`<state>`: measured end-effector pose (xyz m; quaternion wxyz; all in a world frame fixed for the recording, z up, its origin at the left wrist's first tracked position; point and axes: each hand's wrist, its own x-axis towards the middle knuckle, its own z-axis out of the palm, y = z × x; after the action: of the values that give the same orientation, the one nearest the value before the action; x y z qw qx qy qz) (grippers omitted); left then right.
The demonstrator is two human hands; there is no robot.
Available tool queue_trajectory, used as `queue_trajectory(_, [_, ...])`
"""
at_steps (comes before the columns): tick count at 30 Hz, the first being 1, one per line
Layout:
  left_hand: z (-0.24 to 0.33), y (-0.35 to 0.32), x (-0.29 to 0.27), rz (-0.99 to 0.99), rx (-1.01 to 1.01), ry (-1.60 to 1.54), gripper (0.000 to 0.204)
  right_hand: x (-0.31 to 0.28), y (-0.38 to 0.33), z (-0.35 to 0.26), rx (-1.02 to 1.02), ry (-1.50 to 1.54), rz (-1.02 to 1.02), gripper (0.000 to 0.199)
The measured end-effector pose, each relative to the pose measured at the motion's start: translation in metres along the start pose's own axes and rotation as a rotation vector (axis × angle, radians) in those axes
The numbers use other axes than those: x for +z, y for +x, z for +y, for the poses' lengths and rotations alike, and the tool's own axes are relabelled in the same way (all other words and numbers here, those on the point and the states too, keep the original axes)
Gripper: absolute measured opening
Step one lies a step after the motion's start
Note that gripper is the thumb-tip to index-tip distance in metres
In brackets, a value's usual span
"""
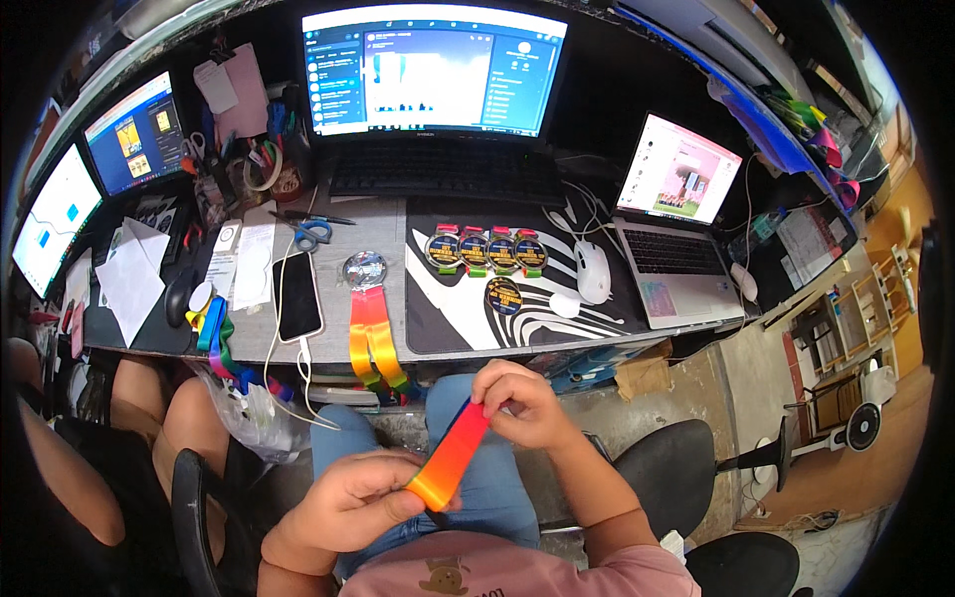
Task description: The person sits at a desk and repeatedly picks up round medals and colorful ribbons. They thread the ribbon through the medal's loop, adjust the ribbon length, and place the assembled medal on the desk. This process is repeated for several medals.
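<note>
A rainbow ribbon (pixel 460 453), red through orange to yellow, is stretched between my two hands above my lap. My left hand (pixel 373 495) pinches its yellow end between thumb and fingers. At the pink-red upper end, the fingertips of my right hand (pixel 522 403) are closed on it. On the desk ahead lies a silver medal (pixel 365 270), its rainbow ribbon (pixel 372 338) hanging over the front edge. Several round medals (pixel 473 251) with dark faces sit in a row on the zebra-patterned mat (pixel 438 308), with a loose dark disc (pixel 504 296) just below them.
A phone (pixel 297 298) with a white cable, blue scissors (pixel 311 235) and papers (pixel 134 269) lie on the left. A white mouse (pixel 592 272) and laptop (pixel 671 239) stand at the right; a monitor (pixel 428 75) stands behind. Another person's knees (pixel 189 428) are at left; an office chair (pixel 667 473) is at right.
</note>
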<state>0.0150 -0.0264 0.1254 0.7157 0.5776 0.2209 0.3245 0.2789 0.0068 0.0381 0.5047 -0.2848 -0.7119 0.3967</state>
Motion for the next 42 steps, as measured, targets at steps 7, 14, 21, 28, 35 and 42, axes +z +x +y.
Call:
queue_trajectory(7, [0.015,0.027,0.002,0.140,0.461,0.348,0.014,0.038,-0.002,0.025,-0.178,-0.018,0.324,0.017])
queue_trajectory(14, [0.026,0.029,-0.008,0.215,0.582,0.542,0.028,0.048,0.001,0.011,-0.271,-0.346,0.175,0.021])
queue_trajectory(21, [0.028,0.041,-0.008,0.356,0.705,0.913,0.032,0.056,-0.009,0.033,-0.071,-0.084,0.202,0.023])
queue_trajectory(28, [0.018,0.048,-0.013,0.438,0.706,1.090,0.036,0.060,-0.009,0.033,-0.075,0.004,0.186,0.023])
queue_trajectory(35, [0.011,0.047,-0.015,0.435,0.720,1.059,0.037,0.072,-0.012,0.028,-0.072,-0.102,0.193,0.029])
queue_trajectory(42, [0.010,0.048,-0.015,0.445,0.692,1.026,0.037,0.078,-0.013,0.032,-0.086,-0.217,0.283,0.021])
